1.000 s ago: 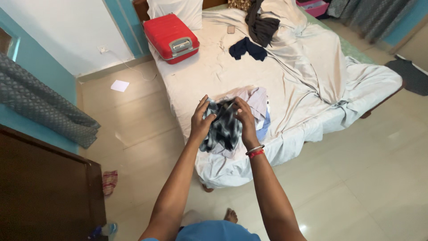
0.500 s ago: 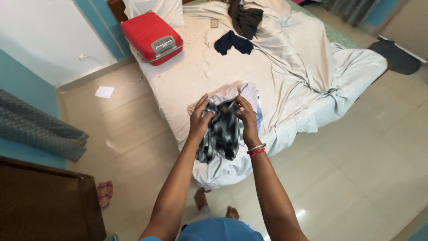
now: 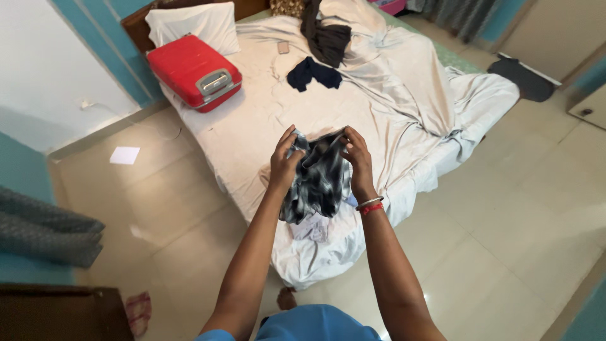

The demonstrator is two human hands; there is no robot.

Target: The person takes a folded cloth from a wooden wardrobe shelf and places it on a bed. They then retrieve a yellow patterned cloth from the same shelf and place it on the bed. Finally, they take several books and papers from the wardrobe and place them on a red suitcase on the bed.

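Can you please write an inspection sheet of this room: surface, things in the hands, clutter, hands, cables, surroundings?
Surface: bed with a creased pale sheet.
Things in hand: dark patterned garment, held up over light clothes at the bed corner.
Clutter: red suitcase, navy cloth, dark cloth, phone, pillow.
Hands: left hand and right hand both grip the garment's top edge.
Cables: thin white cord from a wall socket.
Surroundings: tiled floor, paper, dark mat.

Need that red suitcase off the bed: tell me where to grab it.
Take the red suitcase by the grey handle on its near edge, coming from the foot of the bed. It lies flat near the pillow, so the handle faces you.
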